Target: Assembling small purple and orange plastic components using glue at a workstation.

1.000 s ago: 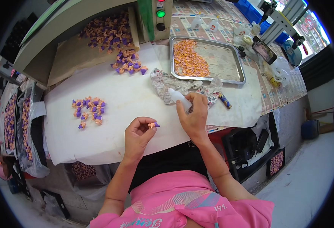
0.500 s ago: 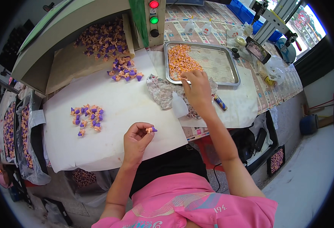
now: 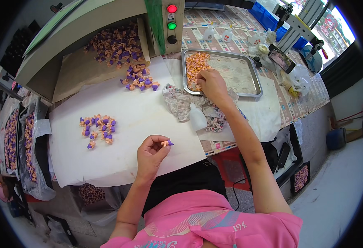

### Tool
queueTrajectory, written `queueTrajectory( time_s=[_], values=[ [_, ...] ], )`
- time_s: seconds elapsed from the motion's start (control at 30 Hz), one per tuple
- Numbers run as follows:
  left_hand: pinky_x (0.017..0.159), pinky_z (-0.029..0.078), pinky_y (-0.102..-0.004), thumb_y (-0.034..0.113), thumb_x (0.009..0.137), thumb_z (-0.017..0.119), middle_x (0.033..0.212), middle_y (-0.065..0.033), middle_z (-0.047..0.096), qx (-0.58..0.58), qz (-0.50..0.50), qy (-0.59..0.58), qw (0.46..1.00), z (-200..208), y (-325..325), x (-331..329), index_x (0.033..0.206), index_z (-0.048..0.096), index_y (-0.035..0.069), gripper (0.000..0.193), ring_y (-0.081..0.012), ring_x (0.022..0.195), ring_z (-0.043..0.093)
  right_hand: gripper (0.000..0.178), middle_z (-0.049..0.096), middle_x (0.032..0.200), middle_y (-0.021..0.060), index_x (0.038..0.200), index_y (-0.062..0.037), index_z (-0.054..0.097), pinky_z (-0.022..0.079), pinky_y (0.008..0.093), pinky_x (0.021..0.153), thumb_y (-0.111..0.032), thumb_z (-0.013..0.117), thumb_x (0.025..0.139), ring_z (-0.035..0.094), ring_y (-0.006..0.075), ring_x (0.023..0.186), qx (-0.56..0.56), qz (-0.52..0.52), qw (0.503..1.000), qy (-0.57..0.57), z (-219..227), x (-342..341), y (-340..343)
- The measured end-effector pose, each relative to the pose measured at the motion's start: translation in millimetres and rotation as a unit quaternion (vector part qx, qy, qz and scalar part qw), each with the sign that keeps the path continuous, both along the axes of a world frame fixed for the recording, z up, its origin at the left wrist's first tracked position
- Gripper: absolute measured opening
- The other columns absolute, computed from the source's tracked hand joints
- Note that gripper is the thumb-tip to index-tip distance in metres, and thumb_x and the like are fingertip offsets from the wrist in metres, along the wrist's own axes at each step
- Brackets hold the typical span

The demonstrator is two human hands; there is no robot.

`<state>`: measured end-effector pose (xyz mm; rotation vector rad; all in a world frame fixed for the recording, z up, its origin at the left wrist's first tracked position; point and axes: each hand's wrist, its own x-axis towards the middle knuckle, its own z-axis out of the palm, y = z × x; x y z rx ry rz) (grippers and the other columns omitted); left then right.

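Note:
Between the thumb and fingers of my left hand [image 3: 149, 159] is a small peach-and-purple toy figure [image 3: 167, 143], held above the white paper near the front edge. My right hand [image 3: 214, 87] reaches over the near rim of a metal tray [image 3: 231, 94]. Its fingers are pinched together at the heap of tiny orange-and-white pieces [image 3: 196, 64]; whatever lies between the fingertips is hidden. A loose group of similar figures [image 3: 99, 128] rests on the paper to the left of my left hand.
A machine opening at the back left holds many figures [image 3: 117, 43], spilling onto the paper. Near my right forearm stand a white squeeze bottle [image 3: 197, 118] and a crumpled cloth [image 3: 176, 101]. A phone on a mount [image 3: 281, 60] is at the right.
My right hand has moved a little farther over the tray into the orange pieces, its fingers now more curled. The left hand still holds the figure. The whole view has shifted slightly.

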<state>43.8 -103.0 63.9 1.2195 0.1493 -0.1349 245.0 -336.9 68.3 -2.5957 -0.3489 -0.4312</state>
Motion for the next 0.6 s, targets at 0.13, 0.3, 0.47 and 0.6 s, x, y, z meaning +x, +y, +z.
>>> queueTrajectory(
  time_s=[0.13, 0.3, 0.47, 0.6],
  values=[
    [0.074, 0.047, -0.0195, -0.007, 0.081, 0.064, 0.093, -0.0018, 0.061, 0.005, 0.004, -0.005, 1.0, -2, 1, 1, 0.101, 0.062, -0.001, 0.022, -0.0062, 0.082, 0.056, 0.008, 0.067, 0.079, 0.0092, 0.087, -0.0029, 0.068, 0.051, 0.0314, 0.068, -0.008, 0.067, 0.08, 0.064, 0.0205, 0.071, 0.13, -0.002, 0.991, 0.01, 4, -7, -3],
    [0.075, 0.047, -0.0197, -0.008, 0.081, 0.063, 0.094, -0.0023, 0.061, 0.004, 0.003, -0.013, 1.0, -5, 3, 3, 0.102, 0.061, -0.001, 0.022, -0.0066, 0.083, 0.057, 0.011, 0.067, 0.076, 0.0041, 0.089, -0.0008, 0.067, 0.05, 0.0248, 0.064, -0.009, 0.069, 0.082, 0.062, 0.0098, 0.068, 0.224, -0.001, 0.974, 0.026, 7, -17, -5],
    [0.076, 0.047, -0.0195, -0.008, 0.082, 0.064, 0.095, -0.0026, 0.062, -0.004, 0.007, -0.006, 1.0, -6, 5, 3, 0.101, 0.061, -0.001, 0.021, -0.0064, 0.084, 0.057, 0.01, 0.066, 0.079, 0.001, 0.092, -0.0011, 0.067, 0.048, 0.0224, 0.066, -0.008, 0.067, 0.085, 0.059, 0.0063, 0.071, 0.29, 0.008, 0.955, 0.059, 15, -32, 3],
    [0.075, 0.047, -0.0193, -0.007, 0.083, 0.064, 0.095, -0.0026, 0.063, -0.012, 0.003, -0.005, 1.0, -7, 8, 4, 0.101, 0.062, 0.0, 0.019, -0.0061, 0.084, 0.058, 0.01, 0.065, 0.079, -0.0004, 0.095, -0.0014, 0.067, 0.047, 0.0219, 0.066, -0.008, 0.065, 0.087, 0.057, 0.0057, 0.072, 0.311, -0.002, 0.949, 0.057, 12, -34, 5]
  ],
)
